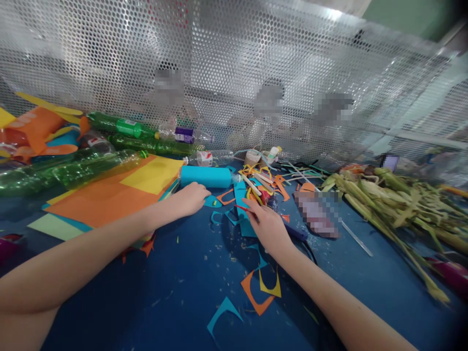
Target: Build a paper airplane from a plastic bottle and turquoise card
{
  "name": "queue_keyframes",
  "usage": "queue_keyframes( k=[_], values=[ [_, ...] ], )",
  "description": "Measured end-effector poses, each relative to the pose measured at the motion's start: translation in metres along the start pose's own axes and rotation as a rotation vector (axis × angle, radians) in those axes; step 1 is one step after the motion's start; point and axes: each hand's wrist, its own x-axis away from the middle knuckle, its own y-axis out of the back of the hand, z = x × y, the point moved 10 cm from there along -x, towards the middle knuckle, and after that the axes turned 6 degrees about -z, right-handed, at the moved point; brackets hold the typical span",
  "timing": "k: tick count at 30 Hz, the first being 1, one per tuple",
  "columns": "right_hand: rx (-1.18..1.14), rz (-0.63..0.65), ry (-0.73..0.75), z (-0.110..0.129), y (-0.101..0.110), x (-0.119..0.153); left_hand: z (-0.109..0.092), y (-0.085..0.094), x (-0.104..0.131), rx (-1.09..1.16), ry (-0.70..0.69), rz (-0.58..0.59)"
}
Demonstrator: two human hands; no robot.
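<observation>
My left hand [195,197] is closed, fingers curled down, beside a rounded light-blue paper piece [211,201]. The fingertips meet its edge, but I cannot see whether they grip it. My right hand [266,222] is over a cluttered pile, with a thin red stick [242,208] pointing left from between thumb and fingers. Under and beyond that hand lie a light-blue paper strip [245,226], yellow and orange bands and pale glue-stick-like rods [252,185]. A dark blue tool handle [295,232] with a cord sits beside my right wrist. Just beyond my left hand lies a bottle wrapped in blue paper [206,177].
Orange and yellow paper sheets [109,200] are stacked at left, with green plastic bottles [98,168] behind. Paper offcuts [256,292] lie in front. Dry corn husks [387,195] fill the right side. A perforated metal screen [219,63] closes off the table's back, with people behind it.
</observation>
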Motion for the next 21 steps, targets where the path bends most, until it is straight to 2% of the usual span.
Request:
queue_keyframes(
  k=[9,16,21],
  values=[
    [-0.075,0.005,-0.014,0.001,-0.001,-0.001,0.009,0.004,-0.002,-0.060,0.019,0.027],
    [-0.168,-0.042,0.021,0.007,0.007,-0.001,0.010,0.006,0.000,-0.076,0.041,0.027],
    [-0.141,0.000,0.001,0.006,0.002,0.000,0.018,0.007,0.000,-0.111,0.066,0.015]
  ],
)
